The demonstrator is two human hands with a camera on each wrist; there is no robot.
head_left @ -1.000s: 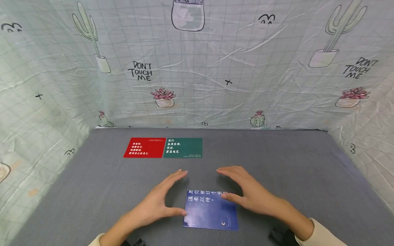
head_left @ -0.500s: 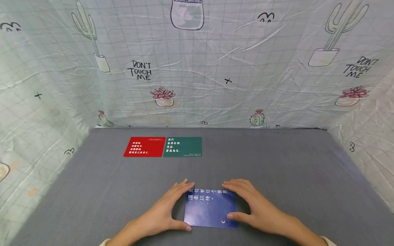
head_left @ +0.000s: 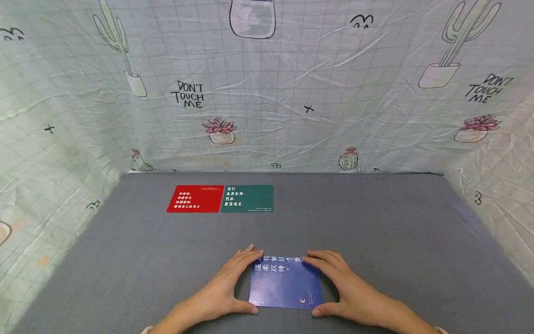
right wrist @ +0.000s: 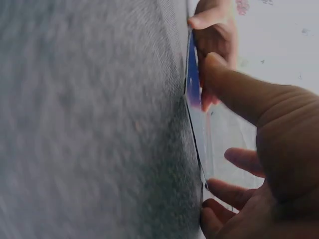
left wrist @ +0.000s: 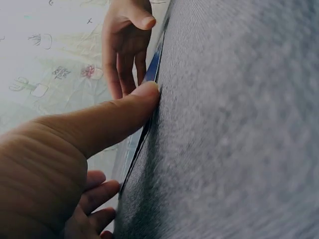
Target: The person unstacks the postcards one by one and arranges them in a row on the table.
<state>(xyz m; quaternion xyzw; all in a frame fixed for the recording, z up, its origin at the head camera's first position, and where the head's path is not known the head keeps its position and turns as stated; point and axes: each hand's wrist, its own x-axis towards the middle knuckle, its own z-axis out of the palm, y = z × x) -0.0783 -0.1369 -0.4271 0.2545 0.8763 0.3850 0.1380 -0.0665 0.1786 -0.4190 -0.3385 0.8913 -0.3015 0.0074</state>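
A blue card [head_left: 288, 283] with white characters and a small moon lies flat on the grey tabletop, between both hands. My left hand [head_left: 227, 287] grips its left side, thumb at the near corner and fingers at the far corner. In the left wrist view that thumb [left wrist: 144, 92] presses down beside the card's edge. On the other side my right hand [head_left: 348, 290] curves loosely around the right edge. Its index finger overlaps the far right corner in the head view, and its thumb [right wrist: 217, 62] stands off from the card in the right wrist view.
A red card [head_left: 196, 199] and a green card [head_left: 248, 199] lie side by side farther back on the left half of the grey table [head_left: 354, 218]. A pale cloth [head_left: 271, 93] printed with cacti surrounds the table at the back and sides.
Both hands have come down and toward me around the blue card. The right hand's thumb has slid nearer, off the card's face to its near right corner. The cards have stayed put.
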